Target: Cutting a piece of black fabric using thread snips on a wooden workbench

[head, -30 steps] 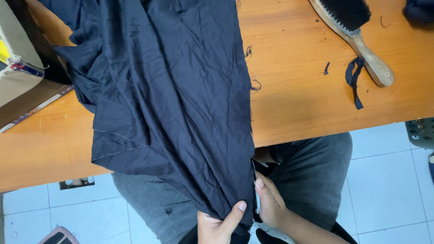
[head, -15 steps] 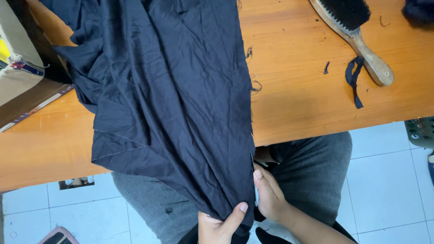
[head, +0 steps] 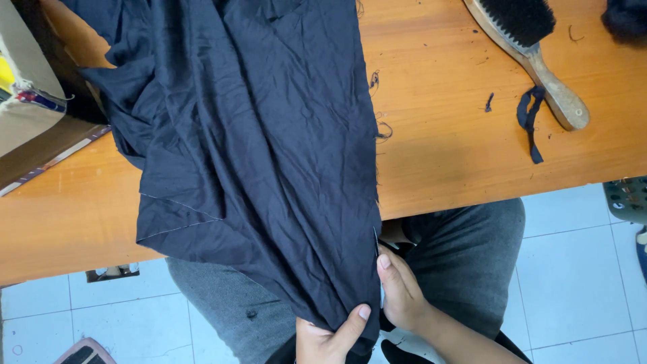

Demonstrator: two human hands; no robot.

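Fabric (head: pixel 256 155) of dark navy colour lies draped over the near edge of the wooden table (head: pixel 472 168), and its lower corner hangs down into the person's lap, where both hands meet it. The left hand (head: pixel 327 337) pinches the lowest tip of the cloth, thumb laid on top and pointing up and to the right, so the hanging corner is kept taut rather than slack. The right hand (head: pixel 401 293) closes on the right-hand raw edge just above that pinch, fingers pressed against the hem; a thin pale line, perhaps a thread or a needle, rises from the fingertips, but it is too fine to identify. The two grips sit close together, which stretches a short length of edge between them and holds it in plain view. Most of the cloth rests on the table above the grips, so its weight is carried there and not by the hands. Up and to the right of the grips, well apart, lie a wooden-handled brush (head: pixel 532 47) and a short dark fabric strip (head: pixel 529 125). Loose thread scraps (head: pixel 381 128) lie beside the cloth's right edge.
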